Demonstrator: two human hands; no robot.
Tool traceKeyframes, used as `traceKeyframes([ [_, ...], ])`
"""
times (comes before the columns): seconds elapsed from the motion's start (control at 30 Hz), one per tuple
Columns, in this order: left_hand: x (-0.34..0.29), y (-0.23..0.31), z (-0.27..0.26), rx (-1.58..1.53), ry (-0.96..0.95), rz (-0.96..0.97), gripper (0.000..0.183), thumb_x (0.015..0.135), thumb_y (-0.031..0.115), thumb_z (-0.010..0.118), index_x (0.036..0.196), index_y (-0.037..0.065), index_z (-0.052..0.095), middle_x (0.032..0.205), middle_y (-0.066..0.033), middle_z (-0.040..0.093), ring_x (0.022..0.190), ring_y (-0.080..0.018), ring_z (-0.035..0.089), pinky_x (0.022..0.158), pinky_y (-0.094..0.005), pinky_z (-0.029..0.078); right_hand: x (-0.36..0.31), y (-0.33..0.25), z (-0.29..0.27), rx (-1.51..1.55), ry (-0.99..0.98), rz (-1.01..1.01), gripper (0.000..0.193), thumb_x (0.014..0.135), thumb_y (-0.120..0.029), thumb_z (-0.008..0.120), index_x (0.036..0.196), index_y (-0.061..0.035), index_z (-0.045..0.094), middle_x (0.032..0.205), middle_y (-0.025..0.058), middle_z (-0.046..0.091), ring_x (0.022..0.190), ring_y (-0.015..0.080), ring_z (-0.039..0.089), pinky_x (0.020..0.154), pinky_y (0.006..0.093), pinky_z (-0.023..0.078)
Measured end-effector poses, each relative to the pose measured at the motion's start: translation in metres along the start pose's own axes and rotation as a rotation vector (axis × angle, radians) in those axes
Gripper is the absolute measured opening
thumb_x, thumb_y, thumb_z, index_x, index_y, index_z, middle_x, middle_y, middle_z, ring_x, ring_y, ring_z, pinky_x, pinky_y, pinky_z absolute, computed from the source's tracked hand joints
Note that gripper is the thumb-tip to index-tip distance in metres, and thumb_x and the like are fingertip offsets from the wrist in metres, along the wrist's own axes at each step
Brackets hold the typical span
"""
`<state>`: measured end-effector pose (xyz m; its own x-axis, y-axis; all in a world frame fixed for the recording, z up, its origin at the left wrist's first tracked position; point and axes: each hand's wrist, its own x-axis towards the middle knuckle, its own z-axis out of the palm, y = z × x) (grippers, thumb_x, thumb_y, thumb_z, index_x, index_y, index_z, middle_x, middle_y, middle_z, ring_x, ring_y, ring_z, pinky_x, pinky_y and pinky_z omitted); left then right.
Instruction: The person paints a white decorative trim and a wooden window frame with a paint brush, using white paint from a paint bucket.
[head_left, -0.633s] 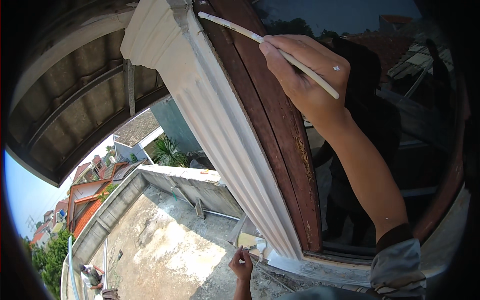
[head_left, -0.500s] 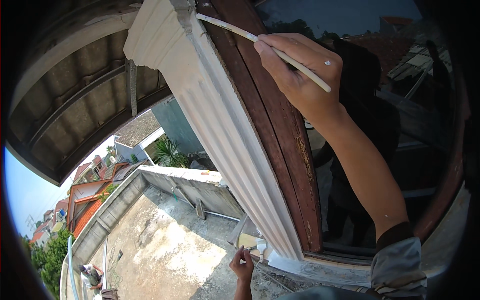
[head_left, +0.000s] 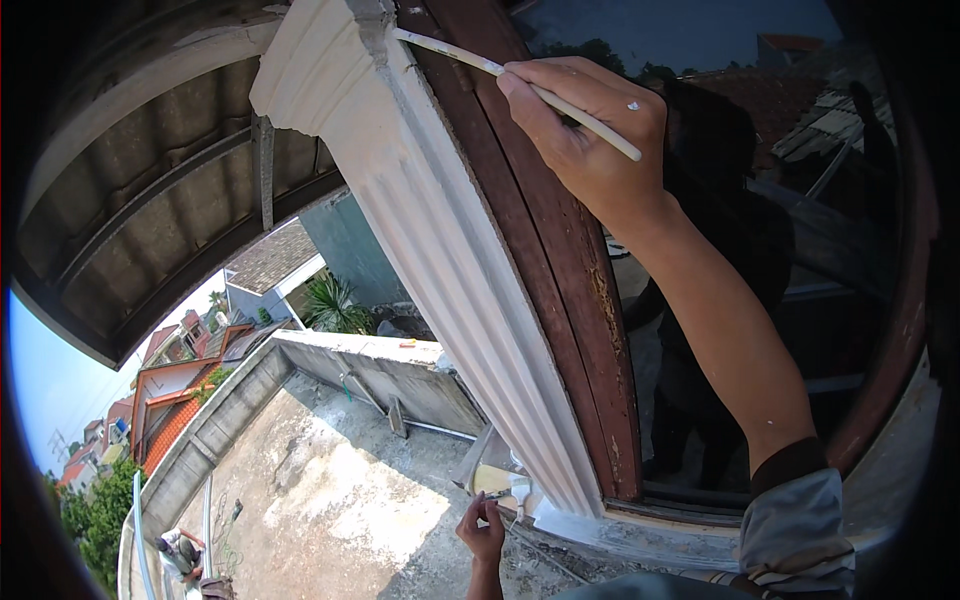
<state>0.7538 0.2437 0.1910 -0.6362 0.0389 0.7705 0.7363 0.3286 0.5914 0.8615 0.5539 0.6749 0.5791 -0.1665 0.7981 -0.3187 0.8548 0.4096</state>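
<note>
Now the right hand [head_left: 590,140] pinched the slim brush [head_left: 455,53], its tip at the upper right edge of the fluted column [head_left: 430,240], while left of the column's foot the left hand [head_left: 481,530] curled, its grip unclear.

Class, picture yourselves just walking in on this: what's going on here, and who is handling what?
A person's right hand holds a slim, pale brush, its tip at the upper edge of a fluted column, beside a brown wooden frame. The left hand is low down, near a wider, whitish brush; whether it grips anything is unclear. Farther off at lower left, another person is crouched or seated.
</note>
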Motion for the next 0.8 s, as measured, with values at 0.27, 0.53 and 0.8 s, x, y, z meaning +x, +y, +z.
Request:
traceKeyframes([
  [0.27,-0.006,-0.002,-0.006,-0.016,0.014,-0.031,0.023,0.091,0.006,0.068,0.11,-0.006,0.072,0.071,-0.0095,0.072,0.058,-0.0117,0.064,0.058,-0.0267,0.052,0.001,-0.001,0.002,0.026,0.035,-0.003,0.012,0.082,-0.006,0.078,0.091,0.0015,0.076,0.083,0.0148,0.075,0.07,0.0254,0.074,0.062,0.03,0.058],
  [0.53,-0.006,-0.004,-0.01,0.019,0.042,-0.022,0.022,0.091,0.006,0.069,0.108,-0.006,0.072,0.063,-0.0066,0.066,0.053,-0.0112,0.058,0.054,-0.0265,0.048,0.024,0.018,0.024,0.017,0.105,-0.035,0.008,0.082,-0.008,0.079,0.085,-0.0007,0.077,0.074,0.0116,0.073,0.062,0.0223,0.071,0.055,0.0294,0.053],
  [0.8,-0.009,-0.011,-0.017,0.023,0.042,-0.021,0.023,0.09,0.006,0.068,0.109,-0.005,0.073,0.064,-0.0075,0.067,0.053,-0.0126,0.06,0.055,-0.0277,0.049,0.029,0.025,0.031,-0.05,0.171,-0.083,0.009,0.084,-0.011,0.077,0.086,-0.0017,0.078,0.076,0.0119,0.074,0.064,0.0234,0.072,0.058,0.0307,0.056],
])
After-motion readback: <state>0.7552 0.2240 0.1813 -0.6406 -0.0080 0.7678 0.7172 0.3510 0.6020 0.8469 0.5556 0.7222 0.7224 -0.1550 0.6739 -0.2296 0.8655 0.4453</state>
